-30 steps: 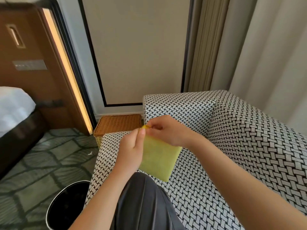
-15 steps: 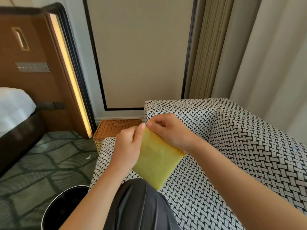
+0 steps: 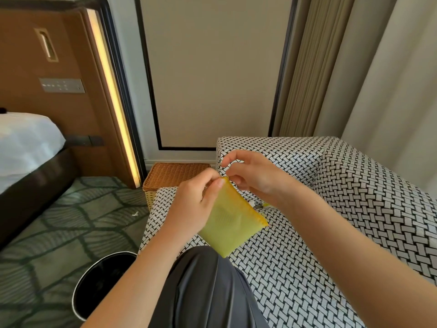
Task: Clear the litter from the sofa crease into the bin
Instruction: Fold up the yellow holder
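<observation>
Two hands are in view, with one pouch, one bin and one wicker basket.

The left hand [image 3: 192, 204] holds a yellow-green mesh pouch [image 3: 233, 224] by its upper end. The thumb lies pressed along the pouch's top edge and the other fingers are curled behind it. The pouch hangs tilted above the sofa [image 3: 295, 268] seat near its front edge, its lower corner over the person's grey-trousered knee [image 3: 205, 287].

The right hand [image 3: 256, 177] is at the pouch's top corner. Its fingers are curled in narrowly, with the forefinger raised a little above the thumb. The fingertips are right at the corner, but I cannot tell whether they grip it.

The litter [image 3: 259, 205] lies in the sofa crease just beside the right wrist, where the seat meets the back. At least two small bits show, one pale and one yellow-green, too small to name.

The round black bin [image 3: 101, 282] stands on the carpet by the seat's front left corner. The wicker basket [image 3: 176, 175] sits against the sofa's far left end. One white scrap [image 3: 135, 214] lies on the carpet, apart from both.
</observation>
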The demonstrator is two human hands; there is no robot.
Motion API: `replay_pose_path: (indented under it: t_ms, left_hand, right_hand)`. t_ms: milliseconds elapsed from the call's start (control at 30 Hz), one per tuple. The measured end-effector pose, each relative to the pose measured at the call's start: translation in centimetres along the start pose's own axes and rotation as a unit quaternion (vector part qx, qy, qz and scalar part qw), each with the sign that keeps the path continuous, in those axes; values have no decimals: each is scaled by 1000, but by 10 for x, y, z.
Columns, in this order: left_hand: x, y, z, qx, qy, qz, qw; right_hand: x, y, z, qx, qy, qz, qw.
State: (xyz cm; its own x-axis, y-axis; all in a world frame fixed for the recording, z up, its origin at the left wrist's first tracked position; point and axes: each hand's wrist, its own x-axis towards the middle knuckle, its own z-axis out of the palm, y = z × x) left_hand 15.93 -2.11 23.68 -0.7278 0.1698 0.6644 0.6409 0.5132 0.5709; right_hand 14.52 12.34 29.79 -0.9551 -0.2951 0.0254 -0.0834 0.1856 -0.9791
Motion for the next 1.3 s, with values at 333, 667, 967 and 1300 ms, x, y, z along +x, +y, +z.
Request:
replay_pose_path:
  t_ms: [333, 667, 967, 1300]
  left_hand:
    - [-3, -10, -3, 12, 174, -84, 981]
    - [2, -40, -13, -28, 207, -89, 974]
    - [11, -113, 8, -418, 217, -544, 694]
    - [30, -249, 23, -416, 167, -673, 588]
  right_hand:
    - [-4, 37, -16, -46, 170, 46, 983]
    - [28, 45, 10, 285, -61, 246, 925]
    - [110, 79, 55, 55, 59, 113, 990]
    - [214, 166, 70, -119, 37, 30, 992]
